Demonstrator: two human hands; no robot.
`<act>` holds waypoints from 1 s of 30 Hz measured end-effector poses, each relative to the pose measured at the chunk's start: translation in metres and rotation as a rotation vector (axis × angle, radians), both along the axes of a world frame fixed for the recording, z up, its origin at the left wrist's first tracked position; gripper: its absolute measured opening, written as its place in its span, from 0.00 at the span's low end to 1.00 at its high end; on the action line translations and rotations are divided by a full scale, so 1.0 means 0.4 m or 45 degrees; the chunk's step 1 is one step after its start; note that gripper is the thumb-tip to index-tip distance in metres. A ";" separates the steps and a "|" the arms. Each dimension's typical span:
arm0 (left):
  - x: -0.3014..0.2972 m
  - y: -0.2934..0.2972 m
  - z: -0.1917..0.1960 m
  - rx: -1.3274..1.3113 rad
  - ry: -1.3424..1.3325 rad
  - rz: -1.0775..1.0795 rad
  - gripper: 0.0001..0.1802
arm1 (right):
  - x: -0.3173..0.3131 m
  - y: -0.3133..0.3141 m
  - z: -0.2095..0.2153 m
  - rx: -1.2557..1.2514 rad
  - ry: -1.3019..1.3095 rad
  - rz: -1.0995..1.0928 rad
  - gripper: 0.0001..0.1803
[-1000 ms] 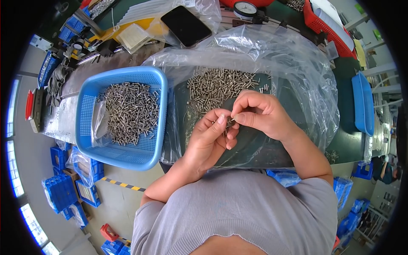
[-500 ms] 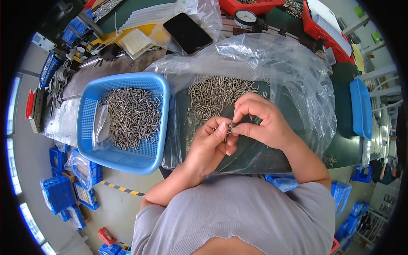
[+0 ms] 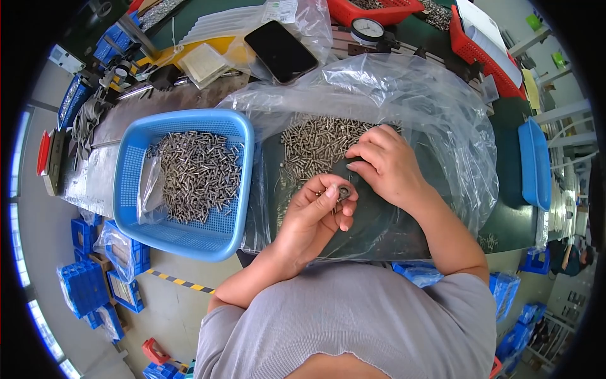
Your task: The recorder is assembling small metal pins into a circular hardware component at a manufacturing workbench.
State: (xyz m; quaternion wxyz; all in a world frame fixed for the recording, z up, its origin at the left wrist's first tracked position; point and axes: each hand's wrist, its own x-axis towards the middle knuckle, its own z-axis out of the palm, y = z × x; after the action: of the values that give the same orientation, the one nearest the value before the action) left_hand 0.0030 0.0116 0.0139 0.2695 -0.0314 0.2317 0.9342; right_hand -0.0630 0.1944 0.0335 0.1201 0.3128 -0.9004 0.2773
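Observation:
My left hand (image 3: pixel 314 211) is closed, its thumb and fingers round a small ring-shaped metal piece (image 3: pixel 343 192). To its right, my right hand (image 3: pixel 392 169) is held over the table, apart from the ring. Its thumb and forefinger are bent with a small gap between the tips, and I see nothing between them. Just beyond both hands lies a heap of small metal pins (image 3: pixel 319 142) on a clear plastic sheet (image 3: pixel 451 151). At left, a blue plastic basket (image 3: pixel 247 189) holds more of the same kind of pins (image 3: pixel 199 174) and a clear plastic bag (image 3: pixel 150 189).
A black phone (image 3: pixel 281 52) lies on plastic bags beyond the heap. Behind it stand a dial gauge (image 3: pixel 367 30) and a red basket (image 3: pixel 391 14). Another red basket (image 3: pixel 483 60) with papers is at the far right, near a blue tray (image 3: pixel 534 164).
My right hand has drawn away from the ring-shaped piece, and its thumb and forefinger have parted. The ring now shows more plainly in my left hand, which has hardly moved.

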 end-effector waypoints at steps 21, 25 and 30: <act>0.002 0.000 -0.002 -0.057 -0.042 0.008 0.10 | 0.048 -0.011 0.024 -0.961 -1.152 0.280 0.04; 0.003 0.002 -0.002 -0.061 -0.035 0.009 0.10 | 0.050 -0.012 0.028 -0.930 -1.184 0.271 0.02; 0.000 0.000 0.003 -0.077 -0.039 -0.008 0.10 | 0.050 -0.019 0.040 -0.715 -1.086 0.215 0.04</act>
State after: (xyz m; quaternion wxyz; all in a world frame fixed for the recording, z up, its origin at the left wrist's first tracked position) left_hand 0.0030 0.0116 0.0152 0.2749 -0.0531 0.2558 0.9253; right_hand -0.0428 0.1868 0.0494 -0.2013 0.1992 -0.7318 0.6199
